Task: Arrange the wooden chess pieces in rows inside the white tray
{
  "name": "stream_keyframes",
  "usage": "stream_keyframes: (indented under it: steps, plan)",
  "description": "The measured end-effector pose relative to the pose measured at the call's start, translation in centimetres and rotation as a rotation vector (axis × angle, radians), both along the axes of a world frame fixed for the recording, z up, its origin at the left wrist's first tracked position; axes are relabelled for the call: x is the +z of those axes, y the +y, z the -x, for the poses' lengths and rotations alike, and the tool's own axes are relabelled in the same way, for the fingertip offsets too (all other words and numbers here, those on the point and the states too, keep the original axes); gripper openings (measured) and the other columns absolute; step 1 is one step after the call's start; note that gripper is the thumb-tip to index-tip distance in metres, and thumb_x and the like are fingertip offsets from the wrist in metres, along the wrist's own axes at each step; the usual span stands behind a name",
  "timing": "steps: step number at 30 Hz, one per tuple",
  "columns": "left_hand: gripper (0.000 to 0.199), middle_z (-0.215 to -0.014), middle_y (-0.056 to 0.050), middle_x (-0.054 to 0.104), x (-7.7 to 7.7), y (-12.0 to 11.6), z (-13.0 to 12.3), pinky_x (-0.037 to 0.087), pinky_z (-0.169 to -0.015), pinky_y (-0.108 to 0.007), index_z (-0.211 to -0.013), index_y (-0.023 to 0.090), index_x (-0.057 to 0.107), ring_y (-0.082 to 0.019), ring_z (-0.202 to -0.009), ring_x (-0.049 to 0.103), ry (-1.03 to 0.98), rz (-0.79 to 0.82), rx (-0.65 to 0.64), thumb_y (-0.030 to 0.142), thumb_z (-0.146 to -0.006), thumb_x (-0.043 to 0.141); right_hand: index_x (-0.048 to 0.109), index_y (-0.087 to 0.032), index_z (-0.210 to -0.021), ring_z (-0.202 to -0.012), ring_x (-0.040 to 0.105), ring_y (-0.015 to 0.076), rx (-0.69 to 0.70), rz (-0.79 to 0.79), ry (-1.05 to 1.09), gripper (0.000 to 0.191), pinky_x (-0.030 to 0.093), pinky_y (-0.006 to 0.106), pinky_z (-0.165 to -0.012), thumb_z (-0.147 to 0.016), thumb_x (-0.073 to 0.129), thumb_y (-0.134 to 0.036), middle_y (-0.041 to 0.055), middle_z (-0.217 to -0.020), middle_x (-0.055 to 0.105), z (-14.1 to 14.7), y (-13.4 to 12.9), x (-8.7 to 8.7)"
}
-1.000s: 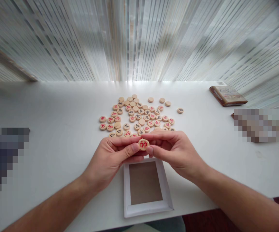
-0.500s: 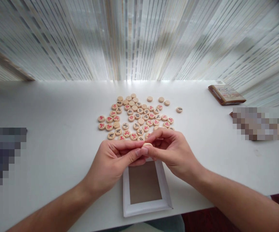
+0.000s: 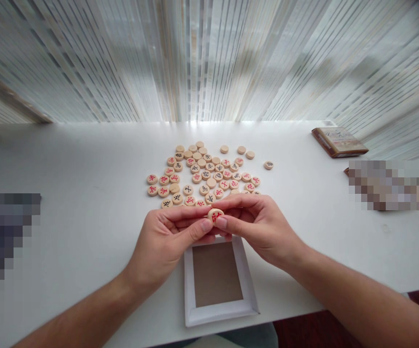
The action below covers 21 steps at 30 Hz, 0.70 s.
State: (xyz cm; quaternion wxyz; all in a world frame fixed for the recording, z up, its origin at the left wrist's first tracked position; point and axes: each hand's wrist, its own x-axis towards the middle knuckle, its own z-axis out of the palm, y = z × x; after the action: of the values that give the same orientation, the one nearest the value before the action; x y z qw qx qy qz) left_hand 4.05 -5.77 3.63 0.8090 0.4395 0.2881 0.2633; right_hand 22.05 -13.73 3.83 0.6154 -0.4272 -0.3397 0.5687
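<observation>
Between the fingertips of both hands is a round wooden Chinese chess piece (image 3: 215,217), its red character tilted up toward me. My left hand (image 3: 175,231) pinches its left side with thumb and fingers. My right hand (image 3: 254,220) grips it from the right the same way. Just beyond, many more chess pieces (image 3: 211,182) lie spread on the white table (image 3: 96,232), some showing red or black characters and some blank side up. Below my hands sits a shallow open box (image 3: 222,316) with white walls and a brown bottom; its far edge is partly hidden by my fingers.
A brown-edged box (image 3: 339,142) lies at the far right of the table. In front of it is a blurred-out item (image 3: 383,186), and another dark blurred-out item (image 3: 6,241) is at the left. A striped curtain (image 3: 195,58) hangs behind the table.
The chess piece has been tilted up between my fingers, so its red character now shows. Both hands stay in nearly the same place.
</observation>
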Motion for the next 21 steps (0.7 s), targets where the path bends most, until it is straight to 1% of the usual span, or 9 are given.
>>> stream_keyframes:
  steps: [3, 5, 9, 11, 13, 14, 16, 19, 21]
  plan:
    - [0.017, -0.097, -0.003, 0.088, 0.0, 0.0, 0.0, 0.071, -0.083, -0.023, -0.104, 0.026, 0.089, -0.019, -0.09, 0.085, 0.01, -0.038, 0.033, 0.023, -0.087, 0.091, 0.088, -0.024, -0.105, -0.087, 0.08, 0.014, -0.014, -0.066, -0.086, 0.021, 0.068, 0.022, -0.078, -0.085, 0.092, -0.019, 0.004, -0.098, 0.085, -0.1, 0.0, 0.0]
    - [0.017, -0.099, -0.004, 0.088, 0.1, 0.0, -0.1, 0.071, -0.084, -0.024, -0.104, 0.025, 0.089, -0.02, -0.095, 0.085, 0.021, -0.055, 0.04, 0.024, -0.088, 0.09, 0.087, -0.026, -0.108, -0.092, 0.079, 0.0152, -0.064, -0.132, -0.188, 0.022, 0.067, 0.025, -0.083, -0.088, 0.089, -0.018, 0.0035, -0.099, 0.084, -0.1, -0.1, -0.3]
    - [0.019, -0.103, -0.007, 0.087, 0.1, 0.1, -0.2, 0.071, -0.088, -0.03, -0.108, 0.023, 0.088, -0.024, -0.098, 0.084, 0.03, -0.049, 0.035, 0.027, -0.089, 0.089, 0.084, -0.026, -0.111, -0.086, 0.075, 0.0158, -0.218, -0.312, -0.549, 0.025, 0.063, 0.028, -0.077, -0.09, 0.084, -0.012, 0.0036, -0.096, 0.081, 0.0, -0.4, -0.9]
    - [0.022, -0.104, -0.008, 0.087, 0.1, 0.2, -0.2, 0.071, -0.091, -0.034, -0.109, 0.021, 0.088, -0.025, -0.099, 0.084, 0.021, -0.048, 0.028, 0.029, -0.088, 0.089, 0.083, -0.024, -0.109, -0.084, 0.073, 0.0172, -0.245, -0.396, -0.683, 0.024, 0.061, 0.03, -0.074, -0.089, 0.083, -0.01, 0.0046, -0.093, 0.08, 0.0, -0.5, -1.1]
    - [0.02, -0.101, -0.008, 0.087, 0.1, 0.3, -0.2, 0.071, -0.09, -0.034, -0.105, 0.019, 0.087, -0.024, -0.096, 0.084, 0.014, -0.056, 0.017, 0.03, -0.089, 0.089, 0.083, -0.023, -0.107, -0.083, 0.073, 0.0179, -0.243, -0.436, -0.739, 0.022, 0.061, 0.032, -0.073, -0.089, 0.082, -0.009, 0.0052, -0.092, 0.08, -0.1, -0.5, -1.1]
    - [0.019, -0.099, -0.008, 0.087, 0.1, 0.4, -0.2, 0.071, -0.088, -0.033, -0.104, 0.018, 0.087, -0.023, -0.094, 0.084, 0.019, -0.06, 0.01, 0.031, -0.09, 0.088, 0.083, -0.023, -0.107, -0.082, 0.073, 0.018, -0.239, -0.431, -0.736, 0.022, 0.061, 0.032, -0.073, -0.09, 0.082, -0.009, 0.0054, -0.092, 0.08, -0.1, -0.6, -1.1]
    - [0.018, -0.095, -0.008, 0.087, 0.2, 0.4, 0.0, 0.071, -0.082, -0.029, -0.101, 0.017, 0.086, -0.021, -0.088, 0.084, 0.038, -0.065, -0.008, 0.033, -0.092, 0.086, 0.084, -0.024, -0.11, -0.082, 0.074, 0.0179, -0.224, -0.37, -0.663, 0.023, 0.063, 0.031, -0.073, -0.091, 0.081, -0.012, 0.0055, -0.094, 0.081, -0.1, -0.5, -1.0]
    - [0.018, -0.092, -0.006, 0.087, 0.3, 0.4, 0.1, 0.07, -0.076, -0.025, -0.103, 0.018, 0.086, -0.018, -0.08, 0.083, 0.049, -0.048, -0.022, 0.033, -0.093, 0.085, 0.085, -0.026, -0.113, -0.083, 0.077, 0.0183, -0.156, -0.24, -0.451, 0.022, 0.067, 0.03, -0.074, -0.091, 0.085, -0.021, 0.0053, -0.096, 0.083, -0.1, -0.4, -0.7]
    - [0.018, -0.09, -0.005, 0.086, 0.4, 0.4, 0.2, 0.07, -0.075, -0.024, -0.104, 0.019, 0.086, -0.016, -0.077, 0.082, 0.033, -0.026, -0.026, 0.032, -0.093, 0.086, 0.086, -0.026, -0.112, -0.084, 0.079, 0.0191, -0.104, -0.178, -0.347, 0.021, 0.068, 0.031, -0.073, -0.091, 0.087, -0.025, 0.0053, -0.097, 0.084, -0.1, -0.3, -0.5]
